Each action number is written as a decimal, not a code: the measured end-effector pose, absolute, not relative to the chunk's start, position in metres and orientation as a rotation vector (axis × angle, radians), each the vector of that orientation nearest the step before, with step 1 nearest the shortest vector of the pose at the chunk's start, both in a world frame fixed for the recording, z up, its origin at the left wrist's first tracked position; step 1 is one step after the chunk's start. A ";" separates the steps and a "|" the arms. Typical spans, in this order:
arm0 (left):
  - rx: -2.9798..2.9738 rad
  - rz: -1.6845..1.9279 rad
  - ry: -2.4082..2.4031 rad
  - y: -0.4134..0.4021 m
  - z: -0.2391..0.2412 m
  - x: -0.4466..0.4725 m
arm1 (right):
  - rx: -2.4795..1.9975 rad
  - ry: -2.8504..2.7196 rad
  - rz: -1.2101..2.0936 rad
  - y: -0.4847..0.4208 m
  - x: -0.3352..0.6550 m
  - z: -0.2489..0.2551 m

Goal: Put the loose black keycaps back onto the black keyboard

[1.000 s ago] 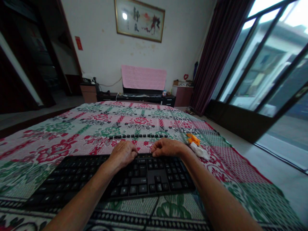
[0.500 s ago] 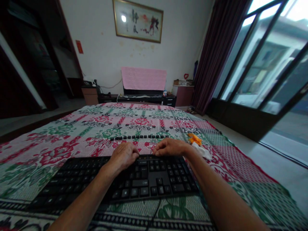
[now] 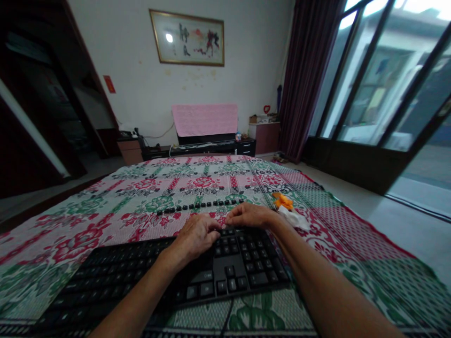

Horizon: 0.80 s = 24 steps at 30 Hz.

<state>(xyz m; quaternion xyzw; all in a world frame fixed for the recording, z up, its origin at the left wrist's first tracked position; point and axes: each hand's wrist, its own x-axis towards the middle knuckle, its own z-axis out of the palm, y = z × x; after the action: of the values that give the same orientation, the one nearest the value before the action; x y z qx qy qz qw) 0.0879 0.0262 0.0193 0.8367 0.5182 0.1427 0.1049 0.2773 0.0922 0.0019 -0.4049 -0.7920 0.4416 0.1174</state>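
A black keyboard point(image 3: 225, 267) lies on the patterned cloth in front of me, tilted slightly. My left hand point(image 3: 199, 234) rests over its upper middle, fingers curled together at the top edge; their tips are partly hidden. Close beside it, my right hand point(image 3: 250, 215) is closed with thumb and fingers pinched at the same edge, above the right-hand keys. Anything between either hand's fingertips is too small to make out. Beyond the hands, a row of loose black keycaps point(image 3: 202, 205) runs across the cloth.
The red, green and white cloth point(image 3: 105, 211) covers the table. An orange crumpled thing point(image 3: 283, 201) and a white tissue point(image 3: 293, 217) lie right of my right hand. A cable point(image 3: 227, 317) leaves the keyboard's near side. A pink cloth point(image 3: 206, 119) hangs at the far wall.
My left hand has moved right along the keyboard's top edge, closer to my right hand. The right hand stays near the same place, and the view has shifted a little.
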 end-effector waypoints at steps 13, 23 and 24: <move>2.166 0.541 1.475 0.041 0.005 0.091 | -1.162 -2.321 1.293 0.092 0.275 0.001; 1.899 0.522 1.443 0.046 0.001 0.091 | -1.227 -2.317 1.325 0.092 0.275 0.001; 1.926 0.521 1.439 0.046 0.000 0.090 | -1.228 -2.313 1.328 0.092 0.275 0.001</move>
<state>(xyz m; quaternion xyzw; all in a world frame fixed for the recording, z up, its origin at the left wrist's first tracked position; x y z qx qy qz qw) 0.0900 0.0463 0.0005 0.7379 0.5513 0.1995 0.3342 0.2746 0.0919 0.0013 -0.4159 -0.7835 0.4500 0.1026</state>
